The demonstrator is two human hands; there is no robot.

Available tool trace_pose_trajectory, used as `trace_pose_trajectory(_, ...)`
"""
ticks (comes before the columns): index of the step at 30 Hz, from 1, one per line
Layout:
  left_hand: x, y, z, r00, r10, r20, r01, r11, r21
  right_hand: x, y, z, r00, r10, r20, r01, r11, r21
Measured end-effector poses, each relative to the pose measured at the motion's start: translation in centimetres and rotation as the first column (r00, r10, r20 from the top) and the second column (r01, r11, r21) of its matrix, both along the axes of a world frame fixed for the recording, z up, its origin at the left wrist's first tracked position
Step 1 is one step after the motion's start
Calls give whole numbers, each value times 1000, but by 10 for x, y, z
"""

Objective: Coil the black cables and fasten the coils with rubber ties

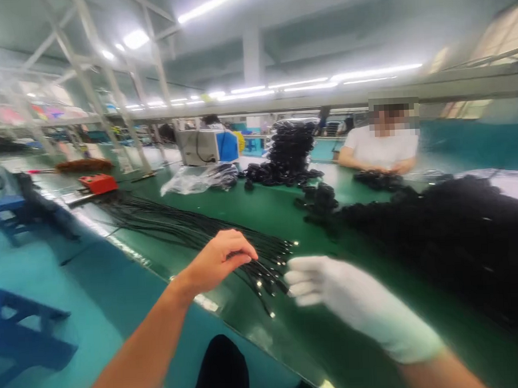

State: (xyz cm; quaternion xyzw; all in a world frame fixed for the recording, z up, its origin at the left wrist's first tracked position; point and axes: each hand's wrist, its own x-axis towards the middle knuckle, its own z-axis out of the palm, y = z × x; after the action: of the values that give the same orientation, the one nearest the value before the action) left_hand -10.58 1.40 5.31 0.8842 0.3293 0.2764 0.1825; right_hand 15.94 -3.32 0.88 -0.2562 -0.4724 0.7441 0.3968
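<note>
A long bundle of black cables with shiny metal plug ends lies across the green table. Over its near end, my bare left hand pinches one black cable between thumb and fingers. My right hand, in a white glove, has its fingers curled together at that cable's dark plug end. The gloved fingertips meet the plug; the thumb's exact hold is hidden. Several other plug ends fan out on the table beneath and between both hands.
A large heap of black coiled cables covers the table's right side. Farther back are a stack of bagged coils, a clear plastic bag, a grey-and-blue machine and a red box. A person sits opposite. Blue stools stand left.
</note>
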Motion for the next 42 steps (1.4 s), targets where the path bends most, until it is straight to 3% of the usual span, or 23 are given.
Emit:
trace_pose_trajectory(3, 31, -2, 4, 1000, 4, -13, -3, 997, 71, -21, -6, -10, 941, 292, -170, -321, 931, -175)
trace_pose_trajectory(6, 46, -3, -1, 997, 6, -74, -7, 1000, -14, -28, 1, -26, 870, 403, -284, -468, 856, -220)
trace_pose_trajectory(9, 50, -5, -4, 987, -81, -139, 65, 991, -114, -21, 5, -34, 856, 413, -311, -494, 832, -254)
trace_pose_trajectory(14, 66, -10, 5, 956, -164, -244, 153, 986, -65, -15, 1, -30, 820, 447, -357, -559, 761, -329)
trace_pose_trajectory(20, 92, -3, 14, 944, -185, -274, 183, 983, -34, -16, 0, -41, 788, 437, -434, -561, 799, -214)
trace_pose_trajectory(24, 102, 7, 2, 955, -186, -229, 188, 982, -16, -11, 0, -47, 747, 487, -453, -606, 779, -161)
trace_pose_trajectory(27, 96, 19, -24, 974, -119, -195, 127, 991, 32, 4, -2, -37, 772, 403, -491, -485, 873, -45)
trace_pose_trajectory(30, 80, 26, -55, 954, 159, -253, -132, 984, 121, 27, -1, -16, 784, 137, -606, -178, 984, -8)
trace_pose_trajectory(32, 71, 18, -72, 919, 254, -302, -214, 964, 160, 41, 2, -2, 752, -68, -656, 11, 996, -90)
trace_pose_trajectory(34, 68, -2, -82, 924, 231, -304, -169, 961, 218, 51, 8, 9, 730, -214, -649, 131, 976, -175)
trace_pose_trajectory(38, 71, -56, -85, 955, 64, -291, 50, 928, 369, 55, 20, 8, 776, -370, -510, 242, 922, -301)
trace_pose_trajectory(40, 73, -73, -76, 954, 12, -299, 117, 904, 411, 49, 24, 0, 815, -401, -418, 253, 896, -366)
trace_pose_trajectory(42, 74, -76, -60, 965, -12, -260, 122, 905, 408, 39, 23, -11, 857, -365, -364, 233, 904, -357)
